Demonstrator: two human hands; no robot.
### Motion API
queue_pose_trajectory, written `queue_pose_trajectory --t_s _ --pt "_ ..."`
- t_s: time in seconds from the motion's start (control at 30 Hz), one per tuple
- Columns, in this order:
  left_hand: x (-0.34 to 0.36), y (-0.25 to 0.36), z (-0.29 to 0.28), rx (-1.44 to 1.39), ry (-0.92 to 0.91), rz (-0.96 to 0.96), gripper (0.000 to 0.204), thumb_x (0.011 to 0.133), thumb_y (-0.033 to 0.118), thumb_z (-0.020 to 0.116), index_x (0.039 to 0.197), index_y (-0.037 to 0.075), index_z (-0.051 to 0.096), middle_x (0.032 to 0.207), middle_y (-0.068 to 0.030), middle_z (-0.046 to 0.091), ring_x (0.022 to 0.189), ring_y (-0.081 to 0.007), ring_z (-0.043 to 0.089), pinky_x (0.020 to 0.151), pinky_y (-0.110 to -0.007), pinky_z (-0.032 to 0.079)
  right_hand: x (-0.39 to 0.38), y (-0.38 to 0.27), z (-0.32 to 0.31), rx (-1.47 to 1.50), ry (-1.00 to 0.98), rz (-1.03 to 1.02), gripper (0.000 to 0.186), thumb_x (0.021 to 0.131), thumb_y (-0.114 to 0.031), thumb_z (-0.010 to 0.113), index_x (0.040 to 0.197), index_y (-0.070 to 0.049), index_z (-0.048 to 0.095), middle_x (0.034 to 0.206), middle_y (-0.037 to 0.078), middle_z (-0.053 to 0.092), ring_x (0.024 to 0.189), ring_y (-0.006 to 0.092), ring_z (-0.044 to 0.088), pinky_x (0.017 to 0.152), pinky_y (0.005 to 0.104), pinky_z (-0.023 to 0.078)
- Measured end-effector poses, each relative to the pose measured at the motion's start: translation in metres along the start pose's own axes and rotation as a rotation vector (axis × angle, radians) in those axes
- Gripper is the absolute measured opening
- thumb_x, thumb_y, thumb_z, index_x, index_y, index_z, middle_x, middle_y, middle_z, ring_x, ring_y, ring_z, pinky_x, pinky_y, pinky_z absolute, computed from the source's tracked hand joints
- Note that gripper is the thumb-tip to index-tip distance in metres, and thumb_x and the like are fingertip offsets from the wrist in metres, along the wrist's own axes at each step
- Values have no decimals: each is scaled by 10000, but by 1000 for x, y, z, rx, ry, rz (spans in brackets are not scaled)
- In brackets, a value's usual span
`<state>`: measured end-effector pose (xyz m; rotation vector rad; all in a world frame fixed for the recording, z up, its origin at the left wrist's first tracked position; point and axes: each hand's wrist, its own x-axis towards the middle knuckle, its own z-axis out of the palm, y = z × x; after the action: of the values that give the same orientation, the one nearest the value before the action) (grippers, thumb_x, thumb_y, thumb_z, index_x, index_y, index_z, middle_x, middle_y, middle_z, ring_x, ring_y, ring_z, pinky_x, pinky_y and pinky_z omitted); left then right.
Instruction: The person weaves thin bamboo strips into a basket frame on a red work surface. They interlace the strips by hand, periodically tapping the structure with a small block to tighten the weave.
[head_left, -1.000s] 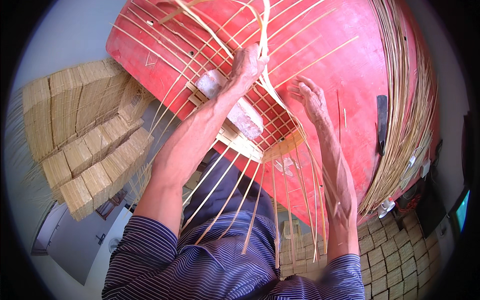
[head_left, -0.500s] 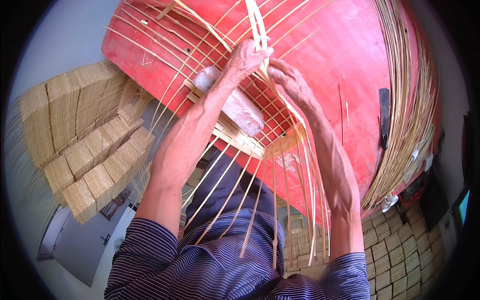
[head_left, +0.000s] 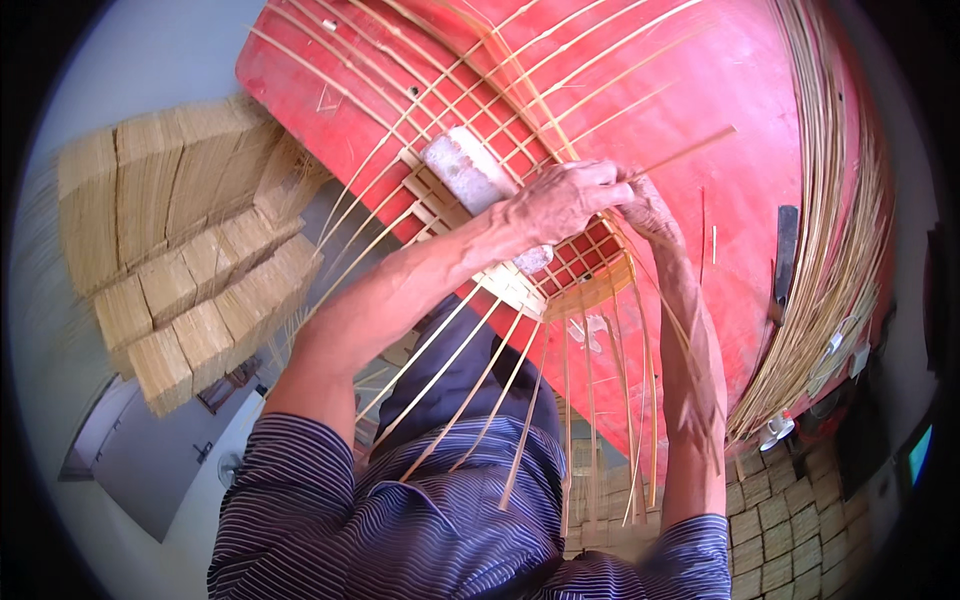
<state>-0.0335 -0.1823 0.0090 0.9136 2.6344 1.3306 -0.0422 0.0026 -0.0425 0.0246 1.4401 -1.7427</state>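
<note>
An open-weave bamboo base point(head_left: 505, 140) lies on a red board, its long loose strips fanning out on several sides. Across the weave rests a whitish oblong block point(head_left: 465, 170), partly covered by my left arm. My left hand point(head_left: 568, 200) is closed on a thin bamboo strip point(head_left: 690, 150) at the right edge of the weave; the strip's end sticks out past it. Close against it, my right hand point(head_left: 652, 212) has its fingers bent at the same edge; what they grip is hidden. A band of woven strips point(head_left: 590, 290) stands up along the near right side.
The red board point(head_left: 690, 90) carries a dark flat blade point(head_left: 786, 250) at right. Beyond it lies a long bundle of thin strips point(head_left: 815, 220). Tan stacked bundles point(head_left: 165, 200) stand at left, more blocks point(head_left: 790, 530) at lower right. Loose strip ends hang toward my lap.
Both hands have come nearer and to the right, from the far part of the weave to its right edge. The pale strips held upright are now down along the weave. The view has shifted slightly.
</note>
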Motion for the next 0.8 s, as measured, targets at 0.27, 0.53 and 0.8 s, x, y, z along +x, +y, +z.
queue_pose_trajectory --t_s 0.27,0.53,0.8 --pt "11 -56 -58 323 -226 -273 153 884 28 569 885 120 692 1003 -59 667 1095 -276 612 946 -438 502 20 -6 23 -244 71 118 234 847 -159 727 1021 -2 725 869 30 705 851 128 621 819 327 501" --pt "30 -80 -65 726 -440 -131 177 860 89 638 1028 109 689 930 -67 632 1070 -265 566 997 -587 348 2 -7 8 -336 143 86 266 852 -179 726 1055 -7 720 862 38 703 831 130 620 792 326 502" --pt "14 -42 -73 354 -536 -795 366 948 286 611 1152 -17 604 855 -131 626 884 -247 622 925 -537 458 4 -5 8 -284 93 60 290 847 -104 696 1126 -22 689 943 51 707 912 140 625 862 316 503"
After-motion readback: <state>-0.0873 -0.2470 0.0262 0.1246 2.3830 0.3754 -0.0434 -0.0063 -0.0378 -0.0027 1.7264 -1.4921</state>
